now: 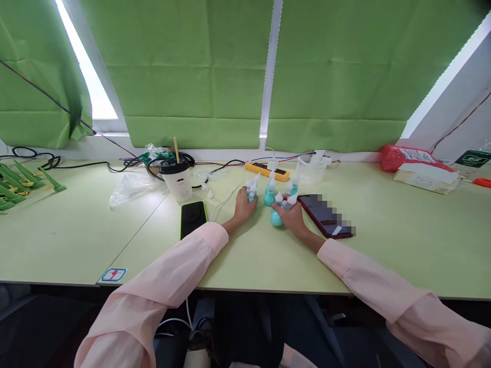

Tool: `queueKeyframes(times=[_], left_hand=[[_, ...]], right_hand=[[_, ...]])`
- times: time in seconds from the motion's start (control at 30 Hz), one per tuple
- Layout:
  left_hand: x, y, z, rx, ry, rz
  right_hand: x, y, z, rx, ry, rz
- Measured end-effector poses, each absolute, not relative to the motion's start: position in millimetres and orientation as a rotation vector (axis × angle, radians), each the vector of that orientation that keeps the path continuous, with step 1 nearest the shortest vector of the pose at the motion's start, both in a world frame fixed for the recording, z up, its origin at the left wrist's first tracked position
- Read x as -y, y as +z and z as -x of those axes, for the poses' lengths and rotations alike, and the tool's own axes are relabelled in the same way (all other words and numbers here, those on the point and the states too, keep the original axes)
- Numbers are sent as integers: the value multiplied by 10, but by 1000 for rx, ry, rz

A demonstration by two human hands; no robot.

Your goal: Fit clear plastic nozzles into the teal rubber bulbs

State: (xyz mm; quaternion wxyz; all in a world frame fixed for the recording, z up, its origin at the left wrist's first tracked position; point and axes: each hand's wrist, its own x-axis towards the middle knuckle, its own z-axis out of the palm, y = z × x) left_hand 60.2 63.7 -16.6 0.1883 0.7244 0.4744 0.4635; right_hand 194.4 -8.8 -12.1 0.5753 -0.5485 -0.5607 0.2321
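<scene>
Several small teal squeeze bulbs with white pointed tips stand together on the pale green table (402,245). My left hand (244,203) is closed around one teal bulb (252,192) at the left of the group. My right hand (293,217) grips another teal bulb (276,216) low at the front, with white tips showing above its fingers. One bulb (269,195) stands free between the two hands, and another (294,187) stands just behind my right hand. Both arms wear pale pink sleeves.
A black phone with a green edge (192,218) lies left of my left hand; a dark red phone (326,217) lies right of my right hand. Behind stand a paper cup with straw (177,180), a yellow power strip (267,171), cables, plastic bags and a red packet (412,157).
</scene>
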Motion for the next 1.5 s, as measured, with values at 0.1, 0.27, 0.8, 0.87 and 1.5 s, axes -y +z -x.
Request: queueKeyframes(times=[0.1, 0.27, 0.8, 0.87, 1.5], left_hand=[[-647, -184, -591, -1340, 1315, -2049], [-669, -198, -611, -1315, 1325, -2092], [-944, -215, -948, -1294, 1290, -2202], [-968, -214, -967, -1309, 1288, -2213], [-1057, -80, -953, -1590, 768, -2274]], right_hand=[[-29, -94, -1926, 1261, 441, 1307], [-141, -13, -1916, 1249, 309, 1327], [-520, -48, -2027, 1276, 168, 1410], [-564, -48, -2057, 1272, 154, 1416], [-482, -58, -2113, 1593, 67, 1379]])
